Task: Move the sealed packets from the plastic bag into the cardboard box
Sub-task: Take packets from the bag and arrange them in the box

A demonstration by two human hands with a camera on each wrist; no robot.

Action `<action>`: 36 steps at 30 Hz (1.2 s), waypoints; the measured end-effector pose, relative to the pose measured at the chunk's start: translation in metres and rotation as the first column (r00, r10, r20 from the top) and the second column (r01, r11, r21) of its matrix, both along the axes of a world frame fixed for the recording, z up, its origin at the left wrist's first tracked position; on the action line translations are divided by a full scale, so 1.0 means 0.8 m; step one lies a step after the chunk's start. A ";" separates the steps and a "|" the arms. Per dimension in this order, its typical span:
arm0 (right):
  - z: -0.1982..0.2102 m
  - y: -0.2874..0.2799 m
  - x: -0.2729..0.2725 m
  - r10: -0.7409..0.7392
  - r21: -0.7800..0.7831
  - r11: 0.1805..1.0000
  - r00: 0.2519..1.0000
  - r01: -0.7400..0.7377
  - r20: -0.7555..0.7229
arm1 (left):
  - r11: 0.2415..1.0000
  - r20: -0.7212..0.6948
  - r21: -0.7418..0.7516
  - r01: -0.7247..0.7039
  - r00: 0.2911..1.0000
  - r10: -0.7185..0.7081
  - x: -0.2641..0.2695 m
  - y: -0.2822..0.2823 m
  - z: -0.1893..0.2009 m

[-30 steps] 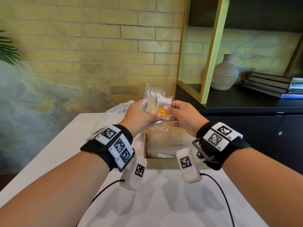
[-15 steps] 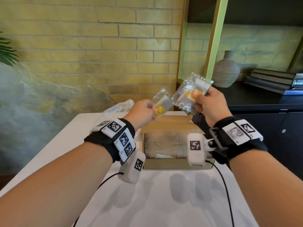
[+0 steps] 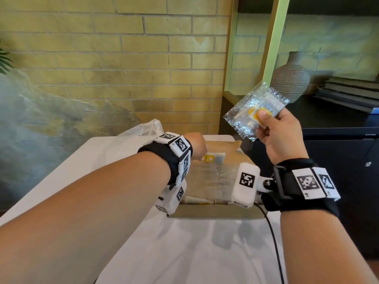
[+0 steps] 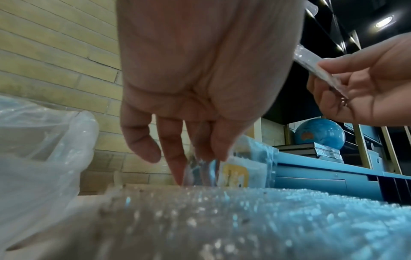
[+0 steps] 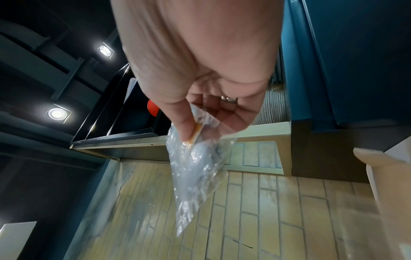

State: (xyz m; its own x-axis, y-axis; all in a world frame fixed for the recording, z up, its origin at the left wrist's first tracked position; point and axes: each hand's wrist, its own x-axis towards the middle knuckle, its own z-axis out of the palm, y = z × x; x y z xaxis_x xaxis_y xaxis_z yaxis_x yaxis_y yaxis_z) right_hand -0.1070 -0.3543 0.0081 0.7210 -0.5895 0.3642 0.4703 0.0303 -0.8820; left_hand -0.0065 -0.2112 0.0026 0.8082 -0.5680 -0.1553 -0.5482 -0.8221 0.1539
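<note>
The left hand reaches down into the open box, its fingers pointing downward and pinching the top edge of a clear packet with a yellow label, which stands on the layer of packets already lying in the box. From the left wrist view the packet hangs from between the thumb and the fingers and touches the crinkled plastic below the hand. The right hand is raised above and to the right of the box, well apart from the left hand, and pinches a second clear packet between thumb and fingers, the thumb pressing on its yellow label. In the right wrist view this packet hangs down freely from the pinch, with a ring showing on one curled finger. The plastic bag lies crumpled just beyond and to the left of the left hand, on the white table that also carries the box. Behind the right hand stands a dark shelf unit with a ribbed vase and a stack of books.
</note>
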 end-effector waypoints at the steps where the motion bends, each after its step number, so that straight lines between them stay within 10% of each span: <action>1: -0.001 0.000 0.002 -0.001 -0.001 1.000 1.000 0.001 -0.008 | 1.000 -0.014 0.000 0.012 1.000 -0.012 -0.001 0.000 -0.002; 12: -0.004 0.006 0.006 0.031 -0.047 0.998 0.999 -0.032 -0.018 | 0.981 -0.036 0.185 0.063 0.998 -0.057 -0.020 0.010 0.003; 17: -0.005 0.008 0.008 0.032 -0.063 0.997 0.999 -0.035 -0.043 | 0.998 -0.103 0.001 0.056 0.993 -0.055 -0.032 0.008 0.016; 24: -0.002 0.008 0.006 0.040 -0.069 0.997 0.998 -0.043 -0.053 | 0.909 -0.211 0.337 0.243 0.961 -0.179 -0.050 0.010 -0.013; 30: -0.001 0.010 0.004 0.044 -0.109 0.993 0.996 -0.053 -0.083 | 0.997 -0.058 0.031 0.071 0.996 -0.069 -0.033 0.014 -0.006; 36: 0.001 0.009 0.002 0.060 -0.107 0.992 0.996 -0.067 -0.061 | 0.999 0.063 0.038 -0.013 0.998 0.010 -0.003 0.020 -0.010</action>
State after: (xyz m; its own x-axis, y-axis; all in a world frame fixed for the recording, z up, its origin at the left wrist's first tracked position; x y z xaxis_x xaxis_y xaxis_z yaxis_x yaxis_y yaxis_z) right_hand -0.1056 -0.3473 0.0090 0.7775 -0.5010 0.3801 0.4185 -0.0389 -0.9074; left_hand -0.0087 -0.1954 -0.0051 0.8236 -0.5531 -0.1256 -0.5461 -0.8331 0.0878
